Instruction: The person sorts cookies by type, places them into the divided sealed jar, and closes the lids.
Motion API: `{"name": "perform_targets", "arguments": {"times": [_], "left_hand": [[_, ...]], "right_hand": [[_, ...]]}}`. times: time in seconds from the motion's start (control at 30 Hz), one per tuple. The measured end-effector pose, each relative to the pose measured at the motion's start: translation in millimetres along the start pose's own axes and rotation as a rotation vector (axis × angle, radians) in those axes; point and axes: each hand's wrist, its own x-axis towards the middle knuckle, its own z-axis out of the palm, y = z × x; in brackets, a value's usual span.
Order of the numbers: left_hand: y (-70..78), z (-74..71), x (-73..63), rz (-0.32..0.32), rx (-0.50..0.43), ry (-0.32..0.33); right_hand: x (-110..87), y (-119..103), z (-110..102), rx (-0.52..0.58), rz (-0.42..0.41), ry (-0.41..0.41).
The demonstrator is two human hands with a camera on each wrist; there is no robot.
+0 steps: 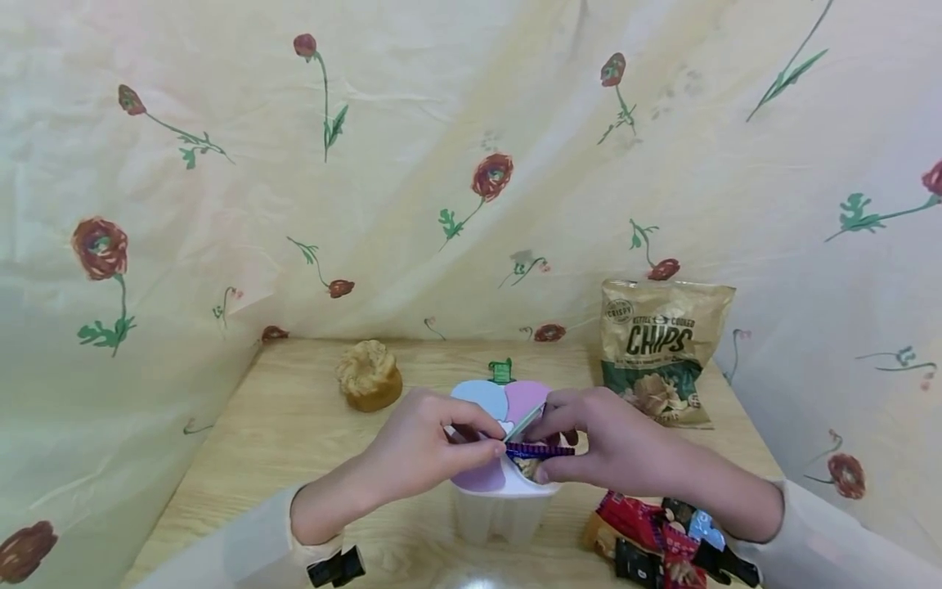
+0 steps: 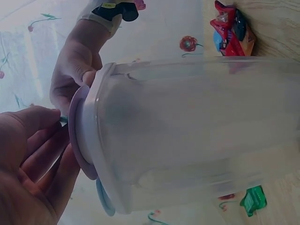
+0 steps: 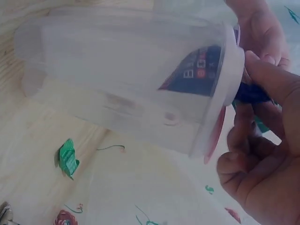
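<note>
A tall translucent container [image 1: 500, 517] stands on the table, its white-rimmed top fitted with round pastel lids [image 1: 478, 397]. My left hand [image 1: 430, 442] pinches the edge of a raised pale green lid [image 1: 525, 423] between thumb and fingers. With my right hand [image 1: 618, 438] I grip a dark blue snack packet [image 1: 540, 451] at the opening. In the right wrist view, the packet's lower corner [image 3: 194, 77] shows through the container wall, inside near the rim. My fingers hide part of the packet.
A round brown pastry [image 1: 370, 376] sits at the back left. A small green packet [image 1: 501, 370] lies behind the container. The chips bag [image 1: 655, 352] stands at the back right, and several small red, black and blue packets [image 1: 648, 536] lie near my right forearm.
</note>
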Motion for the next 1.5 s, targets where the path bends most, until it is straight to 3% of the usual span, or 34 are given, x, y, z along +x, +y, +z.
{"name": "perform_targets", "arguments": {"times": [0.13, 0.33, 0.5, 0.9, 1.17, 1.5], "left_hand": [[-0.7, 1.8, -0.2, 0.013, -0.001, 0.02], [-0.1, 2.5, -0.3, 0.015, 0.009, 0.026], [0.5, 2.2, -0.6, 0.016, 0.014, 0.022], [-1.6, 6.3, -0.2, -0.008, -0.031, 0.044], [-0.2, 6.3, -0.3, -0.022, -0.05, 0.047], [0.1, 6.8, -0.2, -0.023, -0.051, 0.054]], "right_hand": [[-6.5, -3.5, -2.7, -0.021, -0.029, 0.043], [-15.7, 0.9, -7.6, -0.039, -0.164, 0.133], [-14.9, 10.8, 0.8, 0.005, -0.247, 0.165], [-9.9, 22.8, 9.8, 0.024, -0.187, 0.134], [-5.6, 17.5, 8.3, -0.023, -0.218, 0.126], [-2.6, 10.0, 9.2, -0.027, -0.062, 0.09]]}}
